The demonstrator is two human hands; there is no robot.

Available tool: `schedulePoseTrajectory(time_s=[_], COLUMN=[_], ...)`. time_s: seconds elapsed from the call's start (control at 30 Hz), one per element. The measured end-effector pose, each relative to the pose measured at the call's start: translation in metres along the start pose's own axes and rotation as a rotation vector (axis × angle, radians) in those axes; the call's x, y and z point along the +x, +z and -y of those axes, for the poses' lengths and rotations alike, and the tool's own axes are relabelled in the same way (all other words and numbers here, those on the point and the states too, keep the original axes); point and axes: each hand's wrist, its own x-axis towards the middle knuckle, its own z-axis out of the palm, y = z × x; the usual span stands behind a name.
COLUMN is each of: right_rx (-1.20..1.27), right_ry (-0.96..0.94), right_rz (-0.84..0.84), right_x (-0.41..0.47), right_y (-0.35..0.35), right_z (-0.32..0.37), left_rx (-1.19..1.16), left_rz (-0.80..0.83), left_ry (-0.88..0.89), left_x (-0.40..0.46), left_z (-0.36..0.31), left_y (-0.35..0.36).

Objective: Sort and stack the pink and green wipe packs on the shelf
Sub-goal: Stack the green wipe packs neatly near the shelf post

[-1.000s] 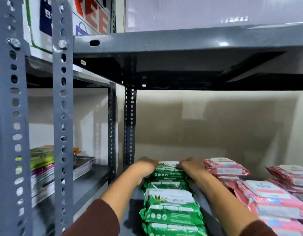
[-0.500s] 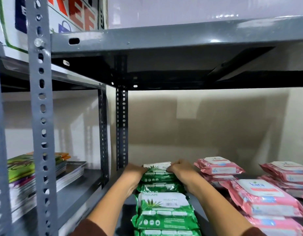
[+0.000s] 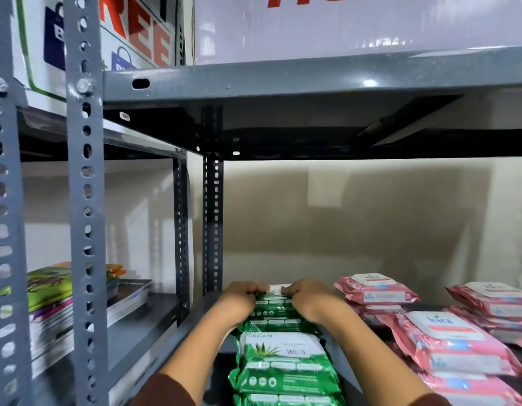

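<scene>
Green wipe packs lie in a row running from front to back on the grey shelf (image 3: 192, 323). My left hand (image 3: 242, 298) and my right hand (image 3: 308, 297) both grip the top green pack (image 3: 276, 306) of the rear green stack, fingers curled over its far edge. A nearer green pack (image 3: 283, 361) with a white label lies in front of it. Pink wipe packs sit to the right: a small rear stack (image 3: 375, 293), a large front pack (image 3: 450, 344), and more at the far right (image 3: 497, 301).
A dark upper shelf (image 3: 312, 80) hangs low overhead. Perforated grey uprights (image 3: 84, 200) stand at the left and at the back (image 3: 213, 224). Books and magazines (image 3: 63, 300) are stacked in the left bay. A beige wall closes the back.
My hands have drawn closer together on the rear green pack, with fingers now curled over its far edge. The view has shifted slightly; the packs stay where they were.
</scene>
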Motion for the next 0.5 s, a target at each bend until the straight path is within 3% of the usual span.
schedulePoseTrajectory(time_s=[0.13,0.23,0.33,0.4,0.5], right_rx=[-0.030,0.297,0.787,0.966,1.062], right_ry=[-0.020,-0.019,0.083,0.153,0.109], right_rz=[0.119,0.063,0.063,0.132,0.076], right_x=[-0.013,-0.040,-0.068,-0.081,-0.097], right_y=[-0.011,-0.021,-0.005,0.017,0.041], right_z=[-0.006,-0.022,-0.035,-0.042,-0.045], left_rx=[-0.110,-0.279,-0.559,-0.585,-0.523], left_rz=[-0.020,-0.134,-0.089,-0.057,-0.061], left_ry=[-0.033,-0.022,-0.023,-0.032,-0.029], left_x=[-0.018,-0.051,-0.104,-0.127,-0.139], left_z=[-0.009,-0.006,-0.001,0.003,0.006], left_y=[-0.013,-0.033,-0.034,-0.022,-0.006])
